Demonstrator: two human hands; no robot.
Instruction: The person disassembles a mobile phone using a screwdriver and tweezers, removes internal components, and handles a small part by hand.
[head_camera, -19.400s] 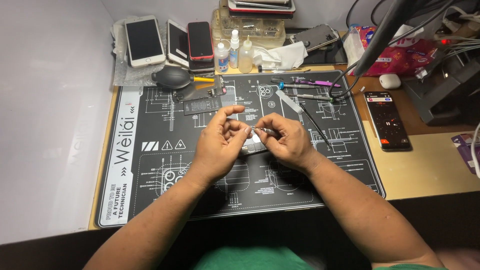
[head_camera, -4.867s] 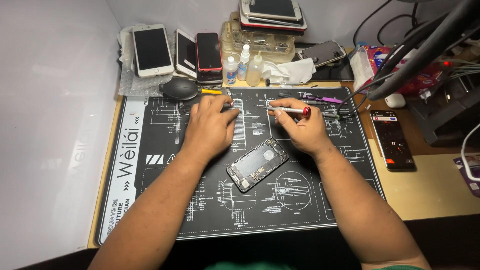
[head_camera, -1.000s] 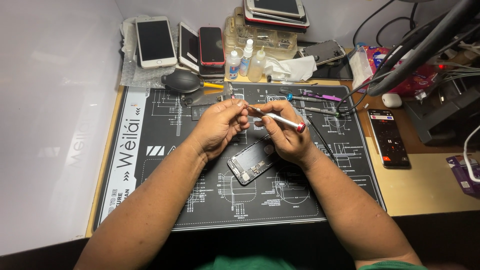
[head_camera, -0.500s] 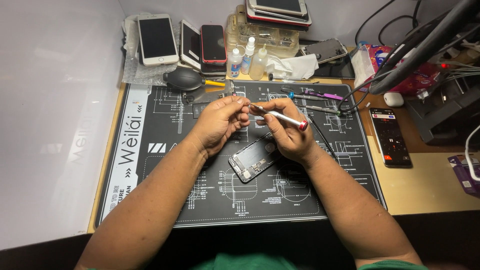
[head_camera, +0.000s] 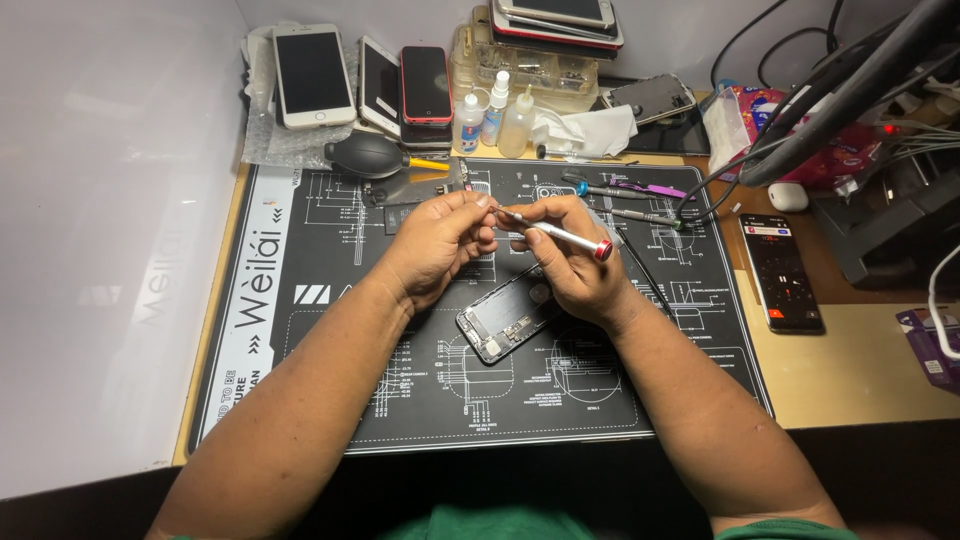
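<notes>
Fingers of both hands meet at the screwdriver (head_camera: 556, 236) tip — opened phone (head_camera: 505, 320) below.

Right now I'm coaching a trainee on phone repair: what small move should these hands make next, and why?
Probably bring the screwdriver tip down to the opened phone. The right hand holds the driver raised above the mat, the left hand pinches at its tip, perhaps seating something too small to see, and the phone lies open just beneath both.
</notes>
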